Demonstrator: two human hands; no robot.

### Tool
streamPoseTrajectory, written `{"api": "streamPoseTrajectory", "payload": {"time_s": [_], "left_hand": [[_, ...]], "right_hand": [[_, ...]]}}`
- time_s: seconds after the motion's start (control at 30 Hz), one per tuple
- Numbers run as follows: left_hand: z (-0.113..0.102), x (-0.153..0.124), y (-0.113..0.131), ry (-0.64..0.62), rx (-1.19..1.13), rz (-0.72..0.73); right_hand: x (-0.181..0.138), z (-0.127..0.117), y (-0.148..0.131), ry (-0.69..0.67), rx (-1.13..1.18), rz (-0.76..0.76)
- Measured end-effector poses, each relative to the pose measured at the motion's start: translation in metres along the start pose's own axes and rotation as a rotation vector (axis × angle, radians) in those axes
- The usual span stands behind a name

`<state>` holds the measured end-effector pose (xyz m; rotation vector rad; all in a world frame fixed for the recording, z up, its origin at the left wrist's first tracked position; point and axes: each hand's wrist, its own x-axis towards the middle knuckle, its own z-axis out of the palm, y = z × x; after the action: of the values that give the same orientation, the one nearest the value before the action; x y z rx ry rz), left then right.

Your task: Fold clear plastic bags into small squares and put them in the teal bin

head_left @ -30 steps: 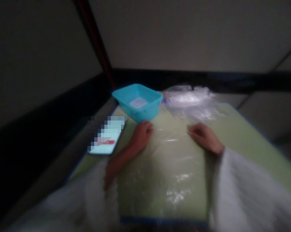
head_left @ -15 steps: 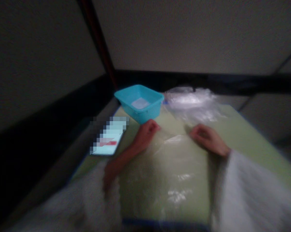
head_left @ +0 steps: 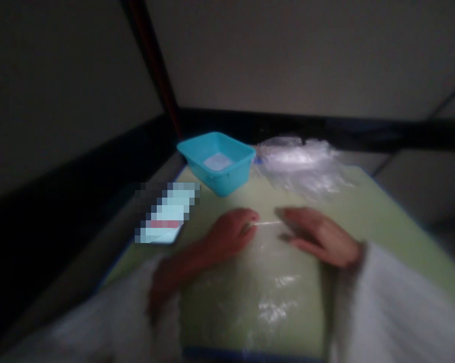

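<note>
A clear plastic bag point(head_left: 273, 282) lies flat on the pale green mat point(head_left: 382, 212) in front of me. My left hand point(head_left: 231, 234) rests on the bag's far edge with fingers curled as if pinching it. My right hand point(head_left: 314, 234) lies on the same edge a little to the right, its fingers stretched toward the left hand; the picture is blurred, so its grip is unclear. Both arms wear fluffy white sleeves.
A turquoise plastic tub point(head_left: 217, 161) with something white inside stands at the mat's far left. A heap of clear plastic bags point(head_left: 301, 164) lies to its right. A lit phone point(head_left: 167, 212) rests at the mat's left edge. Dark walls surround the table.
Both hands have drawn back toward me and closer together along the bag's far edge, which has come nearer with them.
</note>
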<state>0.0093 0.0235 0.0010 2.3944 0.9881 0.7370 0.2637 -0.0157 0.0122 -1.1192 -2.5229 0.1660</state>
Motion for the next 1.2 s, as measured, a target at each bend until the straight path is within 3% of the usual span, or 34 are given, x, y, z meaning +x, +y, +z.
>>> {"api": "streamPoseTrajectory", "payload": {"time_s": [0.17, 0.3, 0.47, 0.73, 0.93, 1.2], "left_hand": [[0.020, -0.018, 0.018, -0.141, 0.315, 0.209], [0.024, -0.022, 0.015, -0.254, 0.409, 0.215], [0.021, -0.021, 0.013, -0.289, 0.408, 0.209], [0.020, -0.021, 0.014, -0.272, 0.373, 0.209], [0.020, -0.021, 0.015, -0.268, 0.369, 0.214], [0.017, -0.018, 0.003, -0.044, 0.390, 0.166]], "right_hand": [[-0.003, 0.029, -0.014, -0.065, -0.080, -0.078], [-0.007, 0.037, -0.013, -0.072, -0.119, -0.049], [-0.015, 0.037, -0.004, -0.051, -0.146, -0.047], [-0.036, 0.030, 0.013, 0.014, -0.184, -0.014], [-0.032, 0.019, 0.014, -0.010, -0.091, -0.048], [-0.030, 0.026, -0.015, -0.059, -0.098, -0.089]]}}
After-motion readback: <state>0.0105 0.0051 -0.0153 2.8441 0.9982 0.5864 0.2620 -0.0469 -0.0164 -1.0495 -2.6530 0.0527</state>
